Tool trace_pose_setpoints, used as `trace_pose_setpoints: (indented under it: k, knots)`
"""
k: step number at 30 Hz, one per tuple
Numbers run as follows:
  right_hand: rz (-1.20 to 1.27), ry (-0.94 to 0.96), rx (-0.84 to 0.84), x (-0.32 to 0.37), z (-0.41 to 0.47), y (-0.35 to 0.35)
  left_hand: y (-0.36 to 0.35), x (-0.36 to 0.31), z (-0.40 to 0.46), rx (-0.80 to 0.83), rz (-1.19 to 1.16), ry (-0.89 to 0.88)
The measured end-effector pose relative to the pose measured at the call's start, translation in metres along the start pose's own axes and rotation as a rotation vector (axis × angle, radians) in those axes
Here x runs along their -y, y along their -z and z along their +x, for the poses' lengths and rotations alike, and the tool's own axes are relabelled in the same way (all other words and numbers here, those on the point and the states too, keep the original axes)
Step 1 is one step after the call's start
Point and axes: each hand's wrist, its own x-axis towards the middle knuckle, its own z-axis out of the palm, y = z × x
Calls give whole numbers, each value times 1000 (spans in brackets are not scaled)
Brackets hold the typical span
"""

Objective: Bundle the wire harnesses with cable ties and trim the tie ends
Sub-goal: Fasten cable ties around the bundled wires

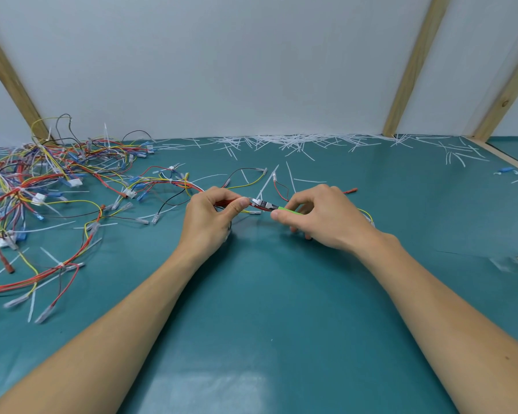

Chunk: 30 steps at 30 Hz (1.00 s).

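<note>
Harness [222, 202] pinched, left hand [210, 216]; cutters [269, 207], right hand [323, 218].

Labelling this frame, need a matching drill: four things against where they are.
1 cutters
2 wire bundle
3 harness pile
4 trimmed tie ends

A along the back wall
B left of the mat
C in the right hand
D in the left hand

Pairs: 1-C, 2-D, 3-B, 4-A
</note>
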Motion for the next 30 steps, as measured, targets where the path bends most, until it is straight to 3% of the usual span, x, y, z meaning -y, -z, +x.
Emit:
trace_pose_setpoints:
  k: [30]
  knots:
    - [-35,-36,9,4,-3,4,0,0,0,13,-18,19]
